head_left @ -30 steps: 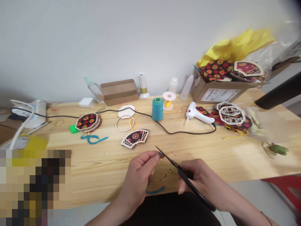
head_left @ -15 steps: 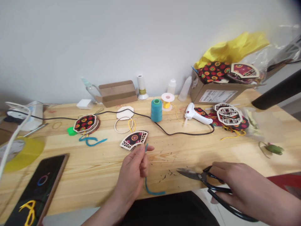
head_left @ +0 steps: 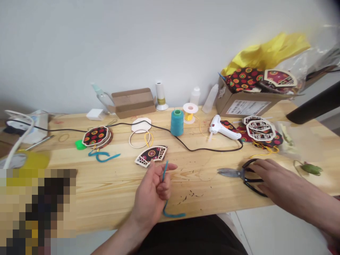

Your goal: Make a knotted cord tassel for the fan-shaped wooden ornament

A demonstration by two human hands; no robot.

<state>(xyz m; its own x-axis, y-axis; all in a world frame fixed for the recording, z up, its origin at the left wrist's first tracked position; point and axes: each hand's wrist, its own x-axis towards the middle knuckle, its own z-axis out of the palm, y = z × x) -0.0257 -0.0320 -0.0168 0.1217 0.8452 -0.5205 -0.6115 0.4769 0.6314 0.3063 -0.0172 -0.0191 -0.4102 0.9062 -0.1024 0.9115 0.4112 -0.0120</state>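
My left hand (head_left: pixel 154 194), near the table's front edge, has its lower fingers curled round a short blue cord (head_left: pixel 174 215). The cord's upper end stands up past the index finger, and its other end trails to the table edge. Just beyond lies a fan-shaped wooden frame (head_left: pixel 152 156) with dark patterned fabric. My right hand (head_left: pixel 273 177) has its fingers on the black handles of a pair of scissors (head_left: pixel 231 172), which rest on the wood with the blades pointing left and nearly closed. Part of the grip is hidden by the hand.
A teal thread cone (head_left: pixel 177 124), a yellow cord spool (head_left: pixel 189 115) and a white glue gun (head_left: pixel 224 129) with a black cable stand behind. A cardboard box (head_left: pixel 244 104) of fabric pieces is at back right. Stacked round frames (head_left: pixel 97 137) and another blue cord (head_left: pixel 104 156) lie left.
My right hand has moved forward and right with the scissors, which now lie flat on the table with their blades closer together. My left hand's thumb and index finger have parted near the cord.
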